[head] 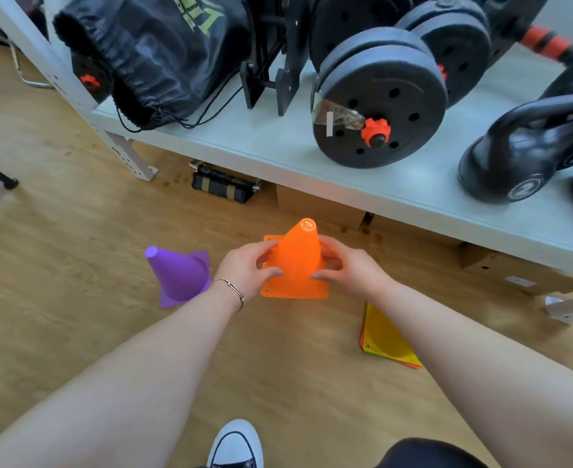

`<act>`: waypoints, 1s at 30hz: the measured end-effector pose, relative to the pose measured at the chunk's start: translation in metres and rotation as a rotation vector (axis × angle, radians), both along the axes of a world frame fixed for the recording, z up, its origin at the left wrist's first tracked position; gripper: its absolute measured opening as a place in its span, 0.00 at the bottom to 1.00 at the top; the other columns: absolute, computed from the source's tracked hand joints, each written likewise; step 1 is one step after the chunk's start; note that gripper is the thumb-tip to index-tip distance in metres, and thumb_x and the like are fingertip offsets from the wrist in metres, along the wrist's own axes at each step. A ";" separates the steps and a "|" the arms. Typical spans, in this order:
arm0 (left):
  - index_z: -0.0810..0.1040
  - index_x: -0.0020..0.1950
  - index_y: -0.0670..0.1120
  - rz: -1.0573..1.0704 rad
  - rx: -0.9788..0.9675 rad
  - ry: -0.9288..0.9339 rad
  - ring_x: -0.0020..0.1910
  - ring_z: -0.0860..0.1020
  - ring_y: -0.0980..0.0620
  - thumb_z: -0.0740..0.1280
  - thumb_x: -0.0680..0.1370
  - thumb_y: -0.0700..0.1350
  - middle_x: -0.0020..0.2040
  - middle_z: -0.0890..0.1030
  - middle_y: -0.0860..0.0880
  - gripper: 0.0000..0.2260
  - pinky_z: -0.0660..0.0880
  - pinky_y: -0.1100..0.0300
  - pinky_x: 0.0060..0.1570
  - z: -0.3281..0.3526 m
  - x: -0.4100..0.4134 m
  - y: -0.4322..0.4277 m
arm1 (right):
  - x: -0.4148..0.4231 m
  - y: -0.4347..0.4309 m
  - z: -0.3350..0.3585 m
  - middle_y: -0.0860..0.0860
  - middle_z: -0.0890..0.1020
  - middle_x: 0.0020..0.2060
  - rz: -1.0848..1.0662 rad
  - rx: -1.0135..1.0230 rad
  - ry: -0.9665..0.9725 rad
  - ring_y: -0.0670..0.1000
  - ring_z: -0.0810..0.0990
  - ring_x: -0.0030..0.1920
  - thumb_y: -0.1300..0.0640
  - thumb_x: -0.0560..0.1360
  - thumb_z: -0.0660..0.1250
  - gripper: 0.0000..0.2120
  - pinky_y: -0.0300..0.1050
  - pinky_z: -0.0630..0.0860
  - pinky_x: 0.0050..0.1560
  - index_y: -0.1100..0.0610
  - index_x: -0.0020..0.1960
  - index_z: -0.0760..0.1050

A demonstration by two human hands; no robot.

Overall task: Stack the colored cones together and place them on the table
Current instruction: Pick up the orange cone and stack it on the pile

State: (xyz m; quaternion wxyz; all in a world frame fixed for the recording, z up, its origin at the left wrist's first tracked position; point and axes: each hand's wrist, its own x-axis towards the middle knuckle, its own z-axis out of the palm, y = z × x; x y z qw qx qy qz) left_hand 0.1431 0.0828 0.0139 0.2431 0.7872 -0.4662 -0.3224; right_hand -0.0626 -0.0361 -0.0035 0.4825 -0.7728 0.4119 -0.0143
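while both hands held it, the orange cone [295, 265] stood upright, tip up, over the wooden floor [75, 231]; whether its square base touched the floor could not be told.

- left hand [244, 268]: gripped the orange cone's left side, thumb on the near face, fingers curled round the far face; thin bracelet [232, 288] at the wrist.
- right hand [349, 268]: gripped the orange cone's right side in the same way.
- purple cone [180, 275]: on the floor, left of the orange cone, near but apart, upright.
- yellow cone [383, 339]: on the floor, right of and nearer than the orange cone, largely hidden behind the right forearm; a red-orange edge showed under it.
- table [278, 143]: grey-white, beyond the orange cone, bearing a black drawstring bag [150, 55] to the far left, a black dumbbell [379, 106] straight beyond, and a black kettlebell [515, 157] to the far right.
- cardboard box [319, 207]: under the table, just beyond the orange cone.
- white shoe [238, 444]: nearer than the orange cone, at the lower edge.
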 end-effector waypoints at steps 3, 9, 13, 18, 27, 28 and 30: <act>0.75 0.68 0.53 -0.054 -0.050 -0.002 0.57 0.80 0.54 0.76 0.70 0.46 0.61 0.82 0.50 0.27 0.75 0.55 0.63 0.025 -0.014 -0.012 | -0.020 -0.006 0.026 0.50 0.78 0.67 -0.009 -0.058 0.002 0.49 0.77 0.66 0.47 0.69 0.76 0.39 0.51 0.74 0.67 0.39 0.75 0.61; 0.77 0.67 0.53 -0.121 -0.104 0.043 0.55 0.81 0.55 0.77 0.69 0.48 0.57 0.83 0.51 0.26 0.77 0.53 0.61 0.057 -0.057 -0.029 | -0.074 -0.010 0.075 0.50 0.78 0.66 -0.033 -0.151 0.046 0.52 0.78 0.64 0.44 0.71 0.74 0.38 0.51 0.77 0.63 0.38 0.76 0.59; 0.78 0.66 0.52 -0.192 -0.117 0.086 0.53 0.82 0.55 0.78 0.68 0.48 0.55 0.84 0.50 0.27 0.78 0.53 0.60 0.062 -0.095 -0.043 | -0.120 -0.012 0.101 0.49 0.79 0.64 -0.055 -0.184 0.128 0.53 0.79 0.62 0.42 0.71 0.74 0.38 0.51 0.78 0.60 0.37 0.75 0.60; 0.77 0.66 0.52 -0.288 -0.130 0.102 0.52 0.82 0.54 0.78 0.67 0.48 0.54 0.83 0.50 0.27 0.79 0.54 0.58 0.054 -0.140 -0.054 | -0.171 -0.011 0.105 0.48 0.80 0.63 -0.094 -0.194 0.179 0.51 0.81 0.60 0.41 0.69 0.75 0.38 0.49 0.79 0.57 0.36 0.74 0.61; 0.73 0.69 0.53 -0.355 -0.002 0.107 0.54 0.80 0.54 0.78 0.69 0.45 0.59 0.80 0.51 0.30 0.77 0.61 0.55 0.012 -0.192 -0.054 | -0.220 0.012 0.039 0.49 0.79 0.63 -0.244 -0.059 0.118 0.51 0.79 0.62 0.46 0.68 0.78 0.38 0.51 0.78 0.61 0.37 0.73 0.64; 0.73 0.69 0.53 -0.359 0.017 0.104 0.55 0.80 0.54 0.78 0.69 0.45 0.60 0.80 0.50 0.30 0.76 0.63 0.54 0.006 -0.196 -0.053 | -0.222 0.015 0.030 0.49 0.79 0.64 -0.253 -0.047 0.117 0.51 0.79 0.62 0.47 0.68 0.78 0.38 0.52 0.78 0.61 0.37 0.73 0.64; 0.73 0.69 0.52 -0.363 0.053 0.098 0.54 0.80 0.54 0.78 0.68 0.45 0.60 0.80 0.50 0.30 0.75 0.64 0.53 -0.006 -0.201 -0.051 | -0.225 0.019 0.013 0.50 0.78 0.65 -0.262 -0.031 0.126 0.52 0.79 0.63 0.47 0.68 0.78 0.38 0.52 0.78 0.62 0.38 0.74 0.64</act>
